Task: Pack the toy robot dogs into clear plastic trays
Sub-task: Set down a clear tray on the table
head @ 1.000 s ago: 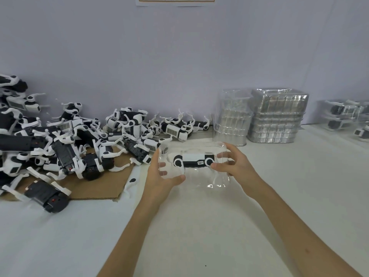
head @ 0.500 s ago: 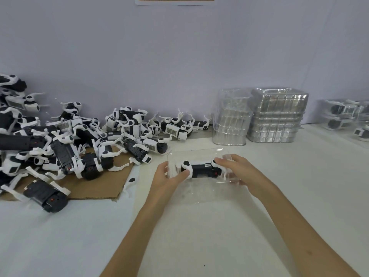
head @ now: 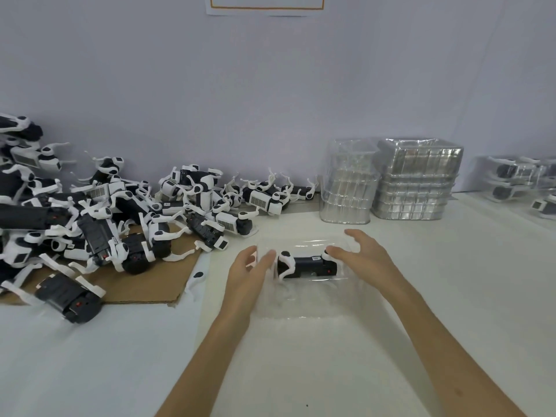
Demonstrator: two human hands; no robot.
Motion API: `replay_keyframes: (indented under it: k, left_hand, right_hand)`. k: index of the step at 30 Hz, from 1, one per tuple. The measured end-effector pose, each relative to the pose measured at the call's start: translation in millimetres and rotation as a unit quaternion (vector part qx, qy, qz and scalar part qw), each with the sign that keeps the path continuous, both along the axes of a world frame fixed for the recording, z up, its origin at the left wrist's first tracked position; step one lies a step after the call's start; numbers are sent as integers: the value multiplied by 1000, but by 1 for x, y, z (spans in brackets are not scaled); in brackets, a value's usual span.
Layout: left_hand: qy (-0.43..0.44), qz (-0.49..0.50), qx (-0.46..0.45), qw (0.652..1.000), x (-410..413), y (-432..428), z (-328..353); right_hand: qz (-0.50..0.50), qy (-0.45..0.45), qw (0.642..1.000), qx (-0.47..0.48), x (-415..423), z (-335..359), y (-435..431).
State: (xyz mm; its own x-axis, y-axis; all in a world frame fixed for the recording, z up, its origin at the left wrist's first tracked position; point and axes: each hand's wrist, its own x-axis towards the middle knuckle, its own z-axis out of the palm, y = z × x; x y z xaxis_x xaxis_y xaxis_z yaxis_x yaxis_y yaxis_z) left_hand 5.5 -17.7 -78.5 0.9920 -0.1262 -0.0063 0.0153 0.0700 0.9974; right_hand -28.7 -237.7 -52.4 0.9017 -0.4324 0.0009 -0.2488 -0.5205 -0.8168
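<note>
White table [head: 451, 296] now carries the clear tray [head: 301, 310], which was held up a second ago; its toy dog [head: 307, 264] lies inside at frame centre; left hand [head: 251, 273] and right hand [head: 365, 257] have loosened at the tray's ends, fingers nearly straight, gripping nothing; this dog looks packed; the loose pile [head: 105, 224] at left waits.

Brown cardboard sheet [head: 144, 284], wall notice [head: 264, 3] — orange-bordered

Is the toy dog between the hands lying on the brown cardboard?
No, the toy dog lies in the clear tray on the white table, to the right of the cardboard and apart from it.
</note>
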Motion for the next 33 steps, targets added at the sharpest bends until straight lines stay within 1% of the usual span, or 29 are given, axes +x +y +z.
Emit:
replay_keyframes:
  k: [1,2,3,4,5,6,7,9,11,14,16,17,18,19,20,21,22,23,24,25,27,30,33]
  left_hand:
    - [-4,17,-3,1000,-1,-1,0]
    - [-9,38,-2,999,-1,-1,0]
    - [-16,57,-2,998,-1,-2,1]
    - [-18,69,-2,997,-2,-2,2]
    - [-17,76,-1,997,-4,-3,3]
    - [-13,76,0,997,-5,-4,3]
    - [-9,72,-1,997,-6,-5,4]
    - [-4,58,0,998,-7,-6,4]
    - [-1,34,8,999,-6,-5,5]
    - [-1,-35,25,999,-5,-6,4]
    - [15,-96,21,995,-5,-8,3]
    - [29,-127,18,991,-6,-9,2]
    - [42,-153,13,987,-7,-11,1]
    - [50,-166,7,985,-8,-13,0]
    - [54,-162,-4,985,-8,-14,-1]
    - [51,-140,-17,989,-8,-15,-2]
    - [44,-107,-26,993,-8,-15,-3]
    - [34,-68,-32,997,-7,-14,-3]
    - [24,-29,-37,999,-5,-12,-4]
    - [19,3,-40,999,-4,-9,-4]
    - [27,50,-45,997,1,-2,-3]
    - [50,77,-54,994,6,3,0]
    - [66,79,-59,993,6,2,2]
  right_hand:
    - [-13,-17,995,-93,-3,2,2]
    - [-17,-56,982,-178,-7,4,7]
    - [-12,-119,965,-235,-10,7,13]
    - [5,-187,948,-256,-13,9,21]
    - [36,-240,937,-252,-16,11,32]
    - [78,-268,930,-241,-19,11,44]
    - [123,-265,926,-238,-22,10,56]
    - [189,-202,926,-255,-24,5,73]
    - [200,-140,927,-284,-22,1,74]
    - [143,-115,933,-310,-20,2,63]
    - [78,-102,933,-337,-19,6,56]
    - [48,-111,935,-334,-18,8,53]
    - [27,-147,941,-303,-19,8,52]
    - [21,-203,949,-240,-20,8,54]
    - [34,-260,952,-155,-21,9,58]
    - [67,-290,953,-54,-22,9,65]
    - [114,-284,951,48,-23,8,73]
    - [162,-248,945,142,-23,5,84]
    - [196,-189,939,208,-22,1,93]
    - [208,-134,939,239,-20,-4,100]
    - [180,-73,953,233,-15,-13,101]
    - [88,-73,970,217,-5,-16,77]
    - [14,-113,965,237,4,-13,38]
